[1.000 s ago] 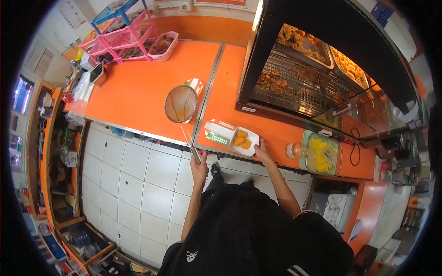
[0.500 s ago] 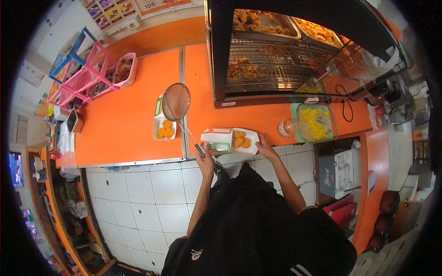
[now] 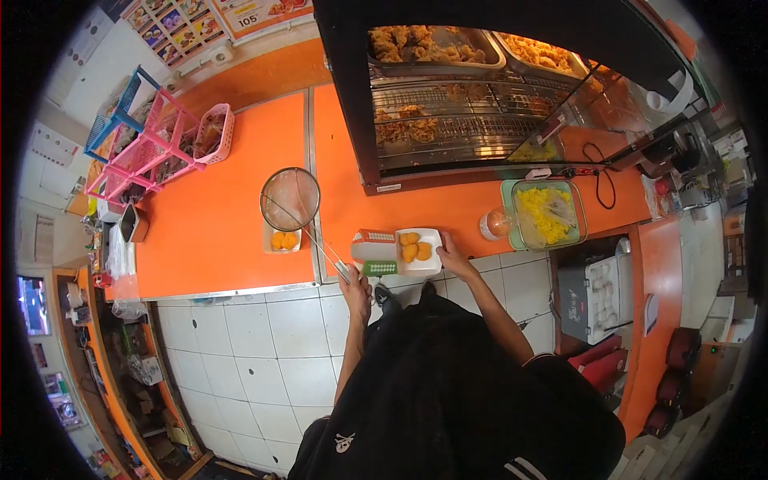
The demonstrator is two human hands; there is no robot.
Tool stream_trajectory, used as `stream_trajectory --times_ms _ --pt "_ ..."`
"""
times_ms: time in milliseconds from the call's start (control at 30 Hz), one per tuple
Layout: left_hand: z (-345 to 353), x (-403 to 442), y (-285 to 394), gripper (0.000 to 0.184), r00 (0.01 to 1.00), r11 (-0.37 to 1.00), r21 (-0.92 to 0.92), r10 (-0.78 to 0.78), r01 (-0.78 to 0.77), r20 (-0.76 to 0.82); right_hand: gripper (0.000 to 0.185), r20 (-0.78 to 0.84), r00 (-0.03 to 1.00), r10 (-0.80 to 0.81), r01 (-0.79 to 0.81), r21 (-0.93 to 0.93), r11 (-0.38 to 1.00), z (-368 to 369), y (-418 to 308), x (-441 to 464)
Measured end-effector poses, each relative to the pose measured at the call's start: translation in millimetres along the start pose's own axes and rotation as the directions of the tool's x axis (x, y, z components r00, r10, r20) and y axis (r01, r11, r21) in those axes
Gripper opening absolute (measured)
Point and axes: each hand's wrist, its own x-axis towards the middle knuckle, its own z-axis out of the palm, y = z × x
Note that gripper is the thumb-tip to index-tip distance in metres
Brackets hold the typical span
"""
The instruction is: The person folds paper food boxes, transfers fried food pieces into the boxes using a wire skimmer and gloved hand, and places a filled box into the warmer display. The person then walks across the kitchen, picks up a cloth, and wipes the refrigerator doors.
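We see the strainer [image 3: 290, 200] swung back left over the second box [image 3: 270, 238] on the worktop [image 3: 216, 216]; half a second ago it sat to the right, leaving that box's golden pieces [image 3: 285, 240] plainly in view. Now its mesh covers the upper part of that box, and only the pieces below its rim show clearly. The open box [image 3: 388, 252] stays at the worktop's front edge with four golden pieces [image 3: 410, 253] in its right half, its lid folded out to the left — whether its base rests on the worktop or is held just off it, we cannot tell. For the work in hand, we judge that only the strainer has shifted, while the food in both boxes stays put. The left hand [image 3: 358, 294] has its fingers clamped round the strainer's handle; the right hand [image 3: 453, 258] has its fingers closed on the open box's right wall. As for writing, we read "105" on the poster [image 3: 260, 20] on the wall — the menu sheet [image 3: 172, 32] beside it is too small to make out. The open box carries red and green print with pale patterning, but we can read no brand there. A small white emblem [image 3: 345, 442] marks the black shirt [image 3: 448, 384].
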Motion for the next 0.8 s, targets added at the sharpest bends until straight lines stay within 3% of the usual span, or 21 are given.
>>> stream_trajectory --times_ms 133,200,233,300,400,500,600,733,800 --pt "9.0 -7.8 -1.9 0.026 0.997 0.999 -0.006 -0.052 0.053 0.061 0.053 0.003 0.995 -0.101 0.101 -0.005 0.995 4.1 -6.4 3.3" --pt "14.6 -9.7 -4.1 0.026 0.995 0.998 0.014 -0.061 0.060 0.077 0.062 0.071 0.997 0.043 -0.049 0.089 0.995 7.4 -33.1 -2.3" --pt "20.1 -12.7 -3.5 0.026 0.994 0.997 0.046 -0.069 0.065 0.090 0.062 0.072 0.997 0.041 -0.047 0.092 0.995 10.2 -35.9 -0.2" --pt "30.3 -18.8 -2.0 0.023 0.987 0.997 0.071 -0.053 0.043 0.149 0.082 0.088 0.996 0.015 -0.016 0.015 1.000 13.8 -41.1 3.5" --pt "34.1 -17.3 -7.9 0.025 0.985 0.988 0.152 -0.036 0.010 0.171 0.098 0.132 0.989 0.064 -0.063 -0.014 0.998 17.6 -51.6 0.5" --pt "46.3 -21.7 -7.3 0.031 0.992 0.990 0.139 -0.018 0.000 0.125 0.105 0.181 0.978 0.099 -0.085 -0.083 0.993 17.3 -48.0 5.0" --pt "52.0 -23.4 -10.5 0.033 0.994 0.987 0.152 0.029 -0.045 0.107 0.112 0.278 0.956 0.098 -0.100 -0.008 0.995 17.5 -77.0 -11.5" --pt "58.3 -26.9 -13.9 0.038 0.995 0.978 0.192 0.063 -0.076 0.074 0.109 0.304 0.951 0.048 -0.045 -0.017 0.999 24.0 -58.2 -4.0" --pt "61.1 -29.3 -13.8 0.036 0.995 0.973 0.213 0.074 -0.087 0.069 0.099 0.214 0.971 0.110 -0.145 0.156 0.977 22.7 -64.7 -1.6"
